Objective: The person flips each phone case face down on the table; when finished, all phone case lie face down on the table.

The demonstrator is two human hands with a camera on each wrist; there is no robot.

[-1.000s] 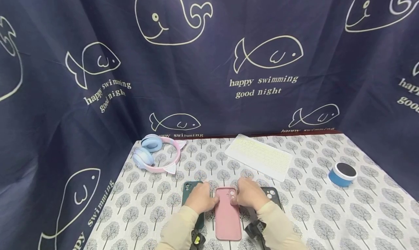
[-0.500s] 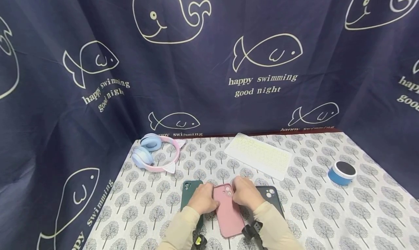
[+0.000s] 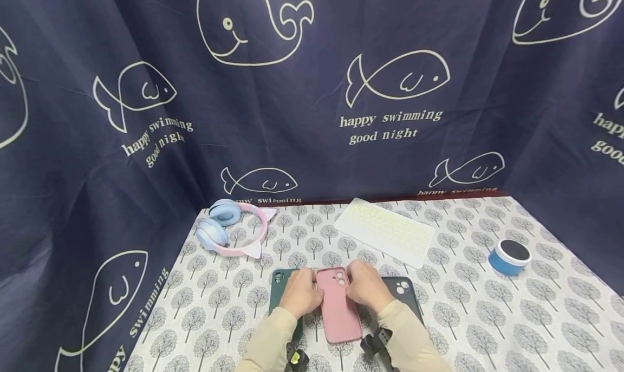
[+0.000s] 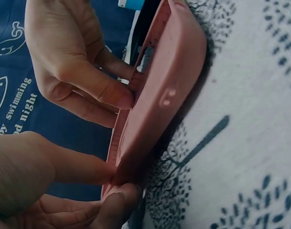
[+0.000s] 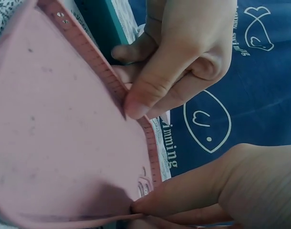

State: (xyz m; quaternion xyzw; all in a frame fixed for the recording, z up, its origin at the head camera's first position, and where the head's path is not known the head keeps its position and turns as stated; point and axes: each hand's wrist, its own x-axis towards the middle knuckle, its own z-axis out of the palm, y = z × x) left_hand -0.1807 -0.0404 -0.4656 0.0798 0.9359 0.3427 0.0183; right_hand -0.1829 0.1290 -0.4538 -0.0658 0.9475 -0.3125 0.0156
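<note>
navy fish-print curtain (image 3: 312, 155), backing a tree-print tablecloth (image 3: 487, 328); a white keyboard (image 3: 385, 233) and cat-ear headphones (image 3: 213, 234) lie well apart from the work. a pink phone case (image 3: 337, 312) lies between a green phone case (image 3: 278, 293) and a black phone case (image 3: 408, 293), its hollow side up and its camera end apparently tilted clear of the cloth; contact at the near end cannot be told. left hand (image 3: 300, 294) and right hand (image 3: 365, 285): fingers curled, each pinching a camera-end corner, thumb inside the rim. the step appears to be handling the case by these corners. it is best done with matched, light pressure, since the thin rim will probably flex; keep both corners level, knuckles off the neighbouring cases, and the right thumb beside the camera cutout (image 5: 144, 187) rather than through it.
</note>
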